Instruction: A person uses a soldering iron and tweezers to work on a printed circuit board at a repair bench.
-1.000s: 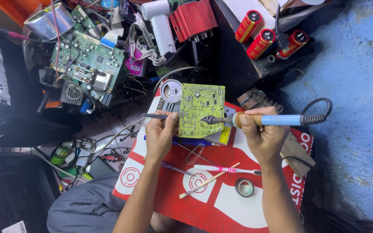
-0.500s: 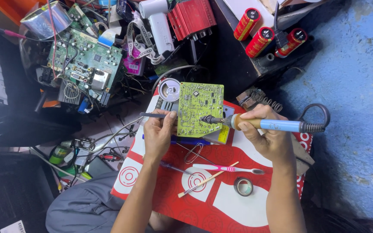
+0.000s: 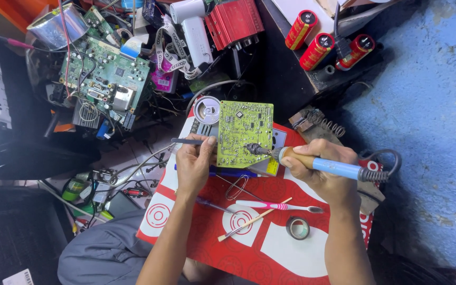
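My right hand (image 3: 320,171) grips the soldering iron (image 3: 312,163), tip on the green circuit board (image 3: 245,132). My left hand (image 3: 195,163) pinches tweezers (image 3: 186,141) beside it

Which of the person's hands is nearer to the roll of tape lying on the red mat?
Right. The right hand, gripping the soldering iron, is just above the roll of tape. The left hand, holding tweezers, is farther off, up and to the left.

pink toothbrush (image 3: 278,206), tape roll (image 3: 297,227), 3 red capacitors (image 3: 317,51), green pcb (image 3: 104,79)
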